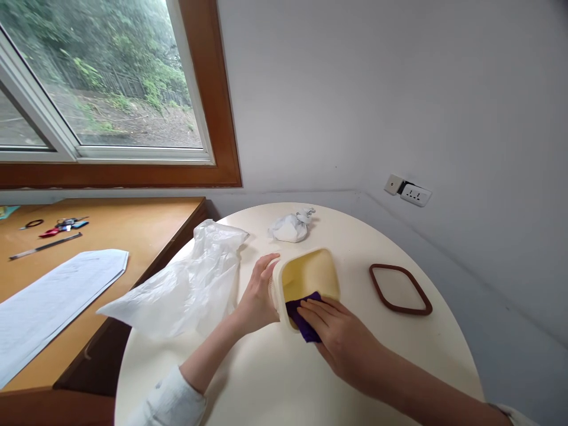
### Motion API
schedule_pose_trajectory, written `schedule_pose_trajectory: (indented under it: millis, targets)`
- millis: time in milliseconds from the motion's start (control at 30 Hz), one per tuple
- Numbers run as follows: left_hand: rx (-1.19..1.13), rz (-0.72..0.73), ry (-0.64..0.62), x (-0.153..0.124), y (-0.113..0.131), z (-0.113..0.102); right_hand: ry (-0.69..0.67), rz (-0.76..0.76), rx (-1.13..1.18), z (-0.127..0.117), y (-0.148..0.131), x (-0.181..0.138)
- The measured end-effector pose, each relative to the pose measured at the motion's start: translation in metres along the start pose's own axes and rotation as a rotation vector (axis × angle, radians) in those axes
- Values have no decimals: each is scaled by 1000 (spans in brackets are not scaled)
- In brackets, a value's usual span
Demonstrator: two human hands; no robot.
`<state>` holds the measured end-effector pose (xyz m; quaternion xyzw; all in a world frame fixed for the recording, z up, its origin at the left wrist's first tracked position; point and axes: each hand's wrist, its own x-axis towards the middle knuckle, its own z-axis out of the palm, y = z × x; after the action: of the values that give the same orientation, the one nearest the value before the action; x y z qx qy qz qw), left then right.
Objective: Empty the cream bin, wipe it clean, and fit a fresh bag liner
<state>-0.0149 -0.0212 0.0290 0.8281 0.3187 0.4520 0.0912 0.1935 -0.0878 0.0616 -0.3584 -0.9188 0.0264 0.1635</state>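
Note:
A cream-coloured plastic bin [310, 269] is tilted over the round table, its yellowish inside facing me. My left hand [260, 293] grips its left side, fingers wrapped round the outer wall. In my right hand [339, 331] is a dark purple cloth [306, 319], pressed against the bin's near rim and partly inside it. Some of the cloth is hidden under my fingers. To the right, a brown rounded-square ring [380, 290] lies flat on the table, apart from both hands.
The round cream table [266, 378] also bears a crumpled clear plastic bag [190, 290] at left and a knotted white bag [290, 228] at the back. A wooden desk [146, 219] adjoins it, holding papers [66, 302], a pen [44, 246] and keys [66, 223]. A wall socket [416, 194] is behind.

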Motion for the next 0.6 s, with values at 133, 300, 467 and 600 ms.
schedule_pose_trajectory:
  millis: [133, 300, 467, 600]
  targets:
    - [-59, -70, -69, 5, 2, -11, 144, -53, -83, 3, 21, 3]
    - [-85, -117, -123, 2, 5, -13, 290, -167, -158, 19, 24, 3]
    - [32, -63, -43, -8, 4, -1, 300, -137, -134, 30, 14, 5]
    - [210, -25, 91, -14, 4, 14, 301, -40, -15, 33, 7, 15]
